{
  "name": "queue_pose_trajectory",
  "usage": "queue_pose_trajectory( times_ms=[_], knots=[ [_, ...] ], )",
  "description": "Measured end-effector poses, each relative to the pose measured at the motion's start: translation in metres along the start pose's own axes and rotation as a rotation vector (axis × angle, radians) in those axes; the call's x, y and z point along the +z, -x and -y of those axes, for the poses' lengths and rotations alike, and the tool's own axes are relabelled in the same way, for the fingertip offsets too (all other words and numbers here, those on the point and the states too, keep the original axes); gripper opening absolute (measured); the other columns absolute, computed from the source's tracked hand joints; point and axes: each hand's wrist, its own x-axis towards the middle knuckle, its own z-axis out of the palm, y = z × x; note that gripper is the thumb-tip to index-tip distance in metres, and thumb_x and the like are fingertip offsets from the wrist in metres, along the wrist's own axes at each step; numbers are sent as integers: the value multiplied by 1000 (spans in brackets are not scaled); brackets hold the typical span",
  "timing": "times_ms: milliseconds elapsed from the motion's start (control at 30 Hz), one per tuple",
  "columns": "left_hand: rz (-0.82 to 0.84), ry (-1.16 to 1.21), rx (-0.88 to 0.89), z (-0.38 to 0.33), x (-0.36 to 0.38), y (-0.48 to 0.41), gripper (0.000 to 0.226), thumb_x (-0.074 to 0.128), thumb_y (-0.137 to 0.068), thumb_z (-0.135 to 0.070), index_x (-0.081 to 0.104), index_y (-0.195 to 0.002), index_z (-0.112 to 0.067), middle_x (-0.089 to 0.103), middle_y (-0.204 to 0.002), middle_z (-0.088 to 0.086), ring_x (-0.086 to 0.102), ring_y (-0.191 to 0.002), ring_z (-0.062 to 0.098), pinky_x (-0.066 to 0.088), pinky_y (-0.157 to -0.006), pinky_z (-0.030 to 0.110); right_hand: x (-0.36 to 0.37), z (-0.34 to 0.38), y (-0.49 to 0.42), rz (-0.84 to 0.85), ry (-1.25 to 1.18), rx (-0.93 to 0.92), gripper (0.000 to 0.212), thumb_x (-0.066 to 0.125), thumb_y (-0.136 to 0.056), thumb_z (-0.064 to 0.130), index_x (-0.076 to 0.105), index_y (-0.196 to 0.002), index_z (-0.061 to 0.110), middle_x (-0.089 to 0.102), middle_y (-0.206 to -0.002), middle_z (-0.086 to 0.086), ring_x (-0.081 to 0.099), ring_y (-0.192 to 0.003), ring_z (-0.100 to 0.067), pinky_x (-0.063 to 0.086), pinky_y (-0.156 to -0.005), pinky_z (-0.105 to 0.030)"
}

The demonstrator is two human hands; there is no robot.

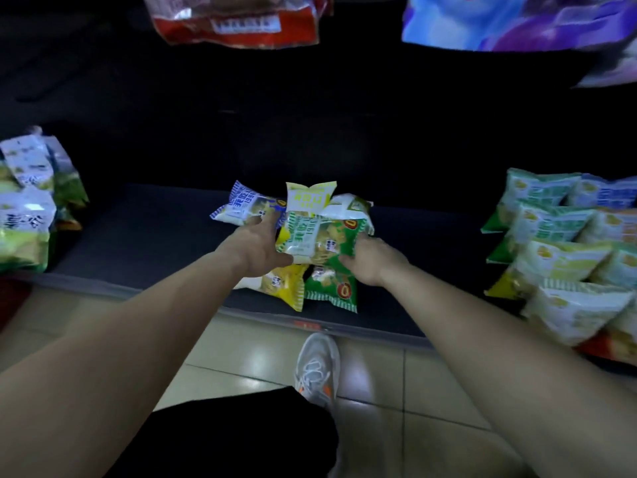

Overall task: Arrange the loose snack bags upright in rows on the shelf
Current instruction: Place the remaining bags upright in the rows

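Note:
A loose heap of small snack bags lies in the middle of the dark shelf point(144, 236). A green-and-white bag point(319, 239) is on top, gripped from both sides: my left hand point(256, 248) holds its left edge and my right hand point(370, 262) holds its right edge. Behind it lie a blue-striped bag point(243, 205), a yellow bag point(308, 198) and a white bag point(348, 207). Below my hands, a yellow bag point(284, 286) and a green bag point(332, 288) rest flat near the shelf's front edge.
Rows of green and white snack bags point(565, 257) fill the shelf's right end. More bags point(27, 208) stand at its left end. Red point(238, 22) and blue-purple point(510, 19) packs hang from the shelf above. My shoe point(317, 367) is on the tiled floor below.

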Motion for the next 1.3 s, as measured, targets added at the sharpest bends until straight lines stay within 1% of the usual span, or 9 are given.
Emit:
queue_pose_trajectory(
  times_ms=[167,333,533,700,900,1000,1100,1200,1300],
  knots=[
    [-40,131,-4,1,-2,-27,94,75,-83,-41,16,-154,-23,33,-151,15,50,-125,33,45,-91,36,36,20,-32,-151,-258,132,73,53,-95,57,29,-138,4,59,-123,-18,62,-106,-36,53,-78,-42],
    [-28,117,26,-9,2,-34,97,73,-84,-44,13,-156,-21,22,-159,11,39,-137,34,42,-105,46,33,19,-34,-225,-421,142,76,68,-87,49,27,-139,12,59,-113,-9,61,-94,-30,55,-78,-41],
    [-19,95,26,-21,0,-24,99,74,-83,-46,13,-156,-20,17,-162,12,36,-140,33,41,-107,44,15,-2,-15,-302,-506,58,75,84,-76,33,35,-130,17,59,-123,-8,59,-110,-26,55,-87,-43],
    [-11,85,7,-29,-5,-15,99,75,-81,-46,16,-156,-18,17,-161,12,39,-138,34,43,-105,43,-5,-18,3,-338,-415,-11,52,90,-69,34,67,-113,16,69,-109,-5,63,-106,-23,56,-88,-40],
    [-4,58,50,-54,-9,-8,99,77,-78,-49,21,-154,-20,34,-153,12,41,-134,33,42,-103,42,-51,-42,37,-357,-281,-102,48,88,-73,29,69,-116,21,63,-115,-1,58,-109,-19,52,-93,-38],
    [73,105,109,-68,-7,-1,107,82,-71,-52,21,-154,-25,38,-153,6,44,-133,31,45,-102,45,-85,-60,63,-396,-212,-131,47,86,-74,30,68,-117,20,63,-114,0,58,-105,-16,49,-88,-31],
    [182,164,198,-84,-1,7,111,84,-70,-50,18,-155,-27,38,-154,-1,48,-130,26,50,-95,39,-112,-79,92,-424,-171,-150,45,85,-77,29,67,-118,19,59,-108,6,53,-96,-10,39,-78,-23],
    [281,295,268,-106,3,17,108,84,-71,-47,17,-155,-31,38,-150,-11,50,-126,23,52,-80,29,-126,-104,117,-462,-172,-157,44,83,-79,32,67,-118,21,58,-107,10,54,-96,-11,39,-78,-26],
    [324,410,311,-130,7,19,106,84,-70,-48,21,-154,-31,45,-144,-5,51,-123,20,45,-96,33,-128,-128,130,-491,-264,-160,38,83,-79,33,68,-112,25,64,-108,9,59,-96,-11,47,-79,-30]
  ],
)
